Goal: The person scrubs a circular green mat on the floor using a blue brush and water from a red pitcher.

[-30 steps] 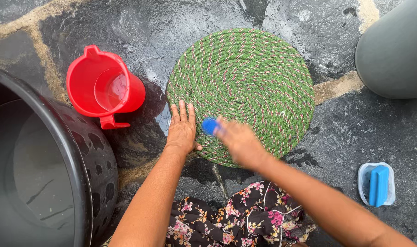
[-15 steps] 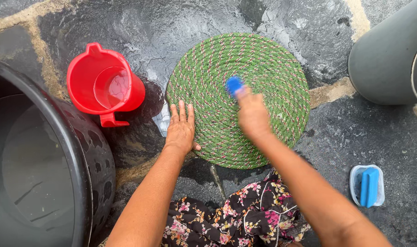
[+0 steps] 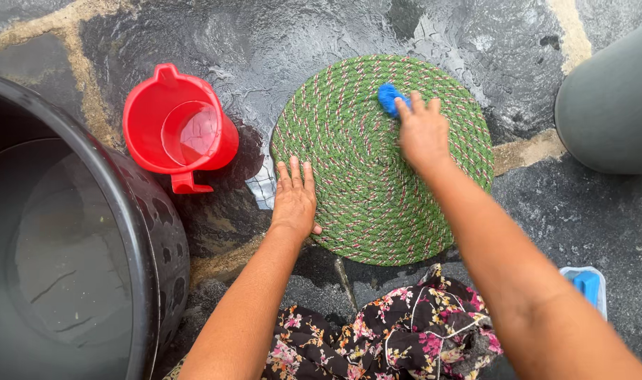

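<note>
A round green braided rope mat (image 3: pixel 363 183) lies flat on the wet dark stone floor. My left hand (image 3: pixel 293 199) presses palm-down on the mat's left edge, fingers spread and flat. My right hand (image 3: pixel 423 131) is on the mat's upper right part, closed over a blue scrub brush (image 3: pixel 389 98) whose end sticks out past my fingers.
A red plastic jug (image 3: pixel 180 128) with some water stands left of the mat. A large black tub (image 3: pixel 141 232) holding water fills the left side. A grey container (image 3: pixel 609 112) stands at the right. A small tray with a blue item (image 3: pixel 587 285) and a floral cloth (image 3: pixel 398 331) lie near me.
My right hand has pushed the blue brush from the mat's near-left part up across it to the far right part. My left hand has stayed pressed on the mat's edge.
</note>
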